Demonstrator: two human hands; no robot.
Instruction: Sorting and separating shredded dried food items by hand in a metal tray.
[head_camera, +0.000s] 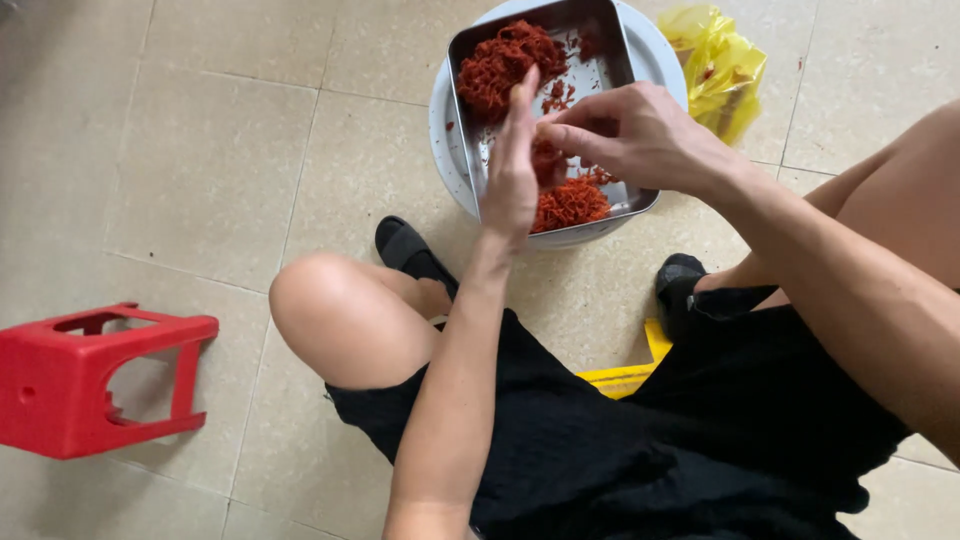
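A rectangular metal tray (610, 30) rests on top of a round white basin (445, 130) on the tiled floor. Red shredded strands lie in it, one heap (505, 60) at the far end and another (570, 203) at the near end. My left hand (511, 165) is held upright over the tray, palm facing right, fingers straight. My right hand (630, 135) reaches in from the right, its fingertips pinched against the left palm on a small clump of red shreds (547, 160). Both hands hover just above the tray's middle.
A yellow plastic bag (722, 65) lies right of the basin. A red plastic stool (85, 375) lies tipped on the floor at left. My bare knees, black shorts and black sandals (410, 250) frame the basin; a yellow stool edge (625, 375) shows beneath me.
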